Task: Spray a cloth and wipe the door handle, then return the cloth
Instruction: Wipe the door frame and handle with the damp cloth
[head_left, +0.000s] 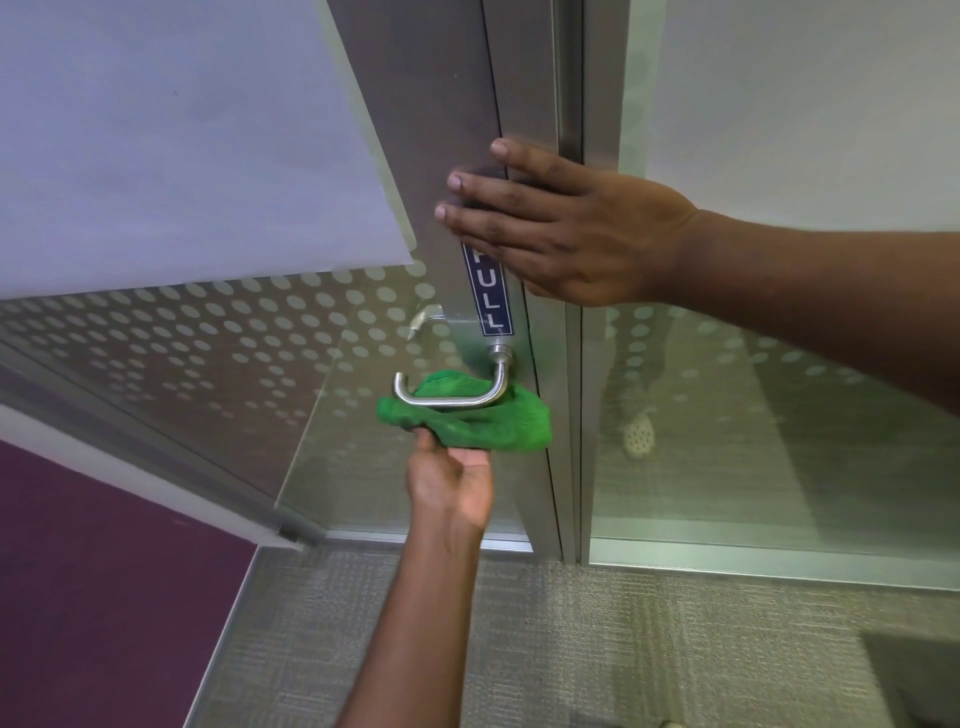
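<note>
**Cloth under the handle, mid-wipe**

Cloth (467, 415), one, green and bunched, is gripped by the left hand (451, 480) beneath the single steel handle (452, 397). Right hand (550, 228) lies flat and open on the door (441, 104), holding nothing. Best wrap the cloth around the whole bar.

One piece of readable text appears. A narrow dark blue label (488, 291) with a thin white border is fixed upright on the metal door frame (431, 104), just above the base of the silver door handle (457, 397). White capital letters are stacked one above another, reading downward. The letters U, L, L are clear; the top letter is partly covered by the right hand (561, 228) lying flat over the upper end of the label, and the word appears to be PULL.
</note>
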